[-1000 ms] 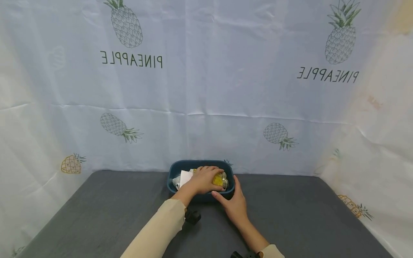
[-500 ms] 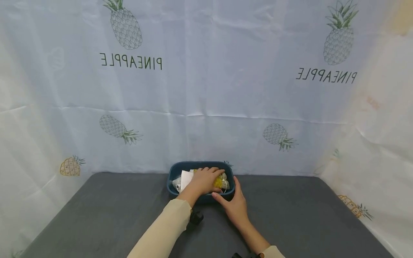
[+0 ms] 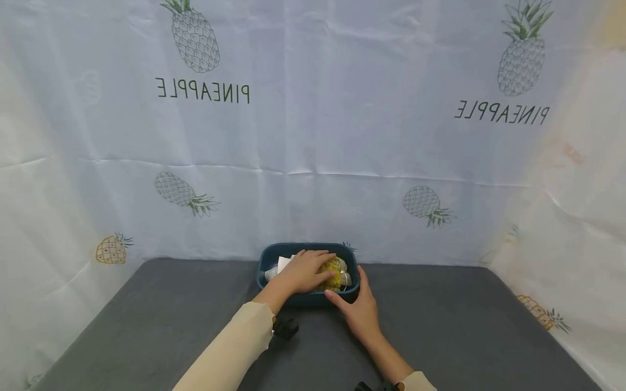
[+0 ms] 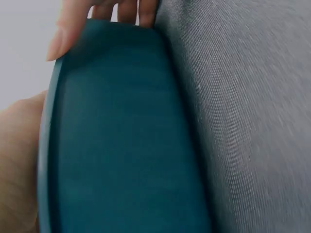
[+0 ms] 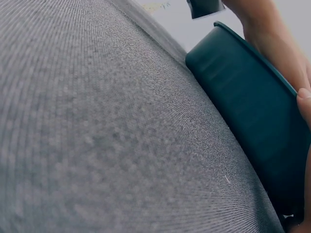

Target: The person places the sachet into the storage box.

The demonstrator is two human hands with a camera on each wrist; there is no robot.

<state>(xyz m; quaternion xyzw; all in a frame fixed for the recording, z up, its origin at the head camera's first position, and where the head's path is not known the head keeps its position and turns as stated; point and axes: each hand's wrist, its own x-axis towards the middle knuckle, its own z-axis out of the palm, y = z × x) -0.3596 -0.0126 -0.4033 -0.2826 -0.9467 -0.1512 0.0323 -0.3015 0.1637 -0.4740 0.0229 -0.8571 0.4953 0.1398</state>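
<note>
A dark blue plastic tub [image 3: 266, 259] stands on the grey table [image 3: 146, 315] against the back curtain. Inside it lie a yellow netted thing [image 3: 335, 268], a white paper piece [image 3: 282, 263] and some silvery wrapped bits [image 3: 346, 278]. My left hand [image 3: 303, 271] reaches into the tub, fingers and thumb curved round the yellow thing. My right hand [image 3: 361, 309] grips the tub's right front corner, thumb on the rim. The left wrist view is filled by the tub's outer wall [image 4: 121, 145], with right-hand fingertips [image 4: 60, 41] at its far end. In the right wrist view the tub [image 5: 248, 102] sits beyond the cloth.
A white curtain printed with pineapples [image 3: 313, 136] closes off the back and both sides right behind the tub. Grey cloth covers the table on either side of the arms. A black wrist camera [image 3: 285, 328] hangs under my left sleeve.
My left hand has slid a little further over the tub's contents, covering more of the white paper. My right hand stays at the tub's corner. The view shifted slightly.
</note>
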